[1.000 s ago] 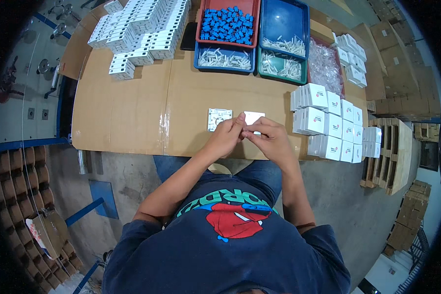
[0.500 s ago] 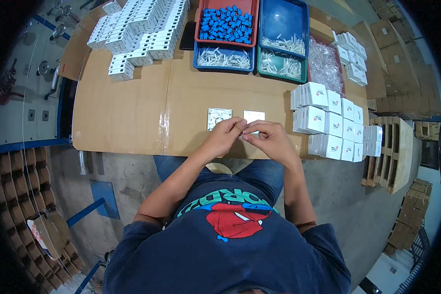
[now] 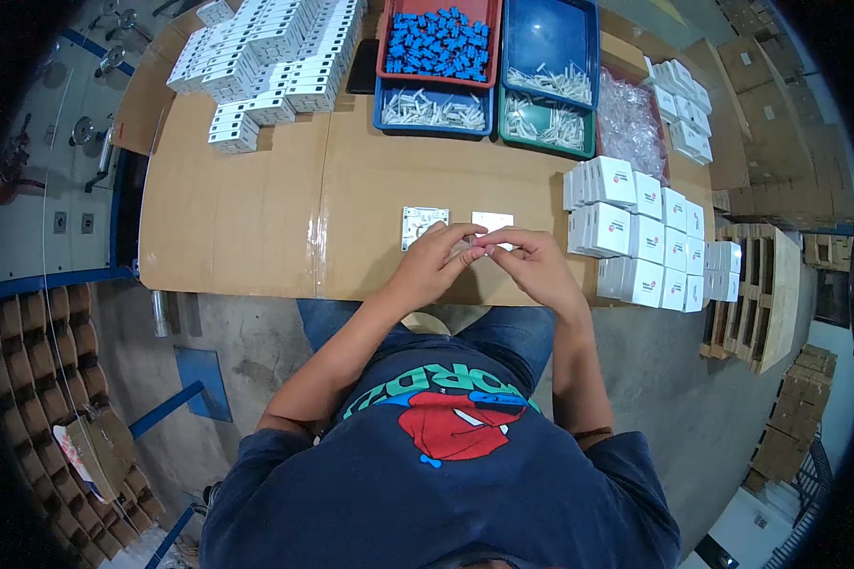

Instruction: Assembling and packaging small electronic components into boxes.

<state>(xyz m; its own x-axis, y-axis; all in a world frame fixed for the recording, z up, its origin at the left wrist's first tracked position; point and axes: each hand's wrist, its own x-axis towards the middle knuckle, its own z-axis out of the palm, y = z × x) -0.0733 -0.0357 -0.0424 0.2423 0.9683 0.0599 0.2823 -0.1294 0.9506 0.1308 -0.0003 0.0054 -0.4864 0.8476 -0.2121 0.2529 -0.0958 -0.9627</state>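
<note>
Pinched between the fingertips of the left hand (image 3: 434,259) and right hand (image 3: 539,269), near the white square plate (image 3: 492,221), a small clear piece (image 3: 469,244) — mostly hidden — looked light, probably slippery, and best taken by its edges.

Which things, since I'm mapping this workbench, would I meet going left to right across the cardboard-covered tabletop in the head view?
Stacked white units, patterned white square, plainer white square, white blocks with red marks.
</note>
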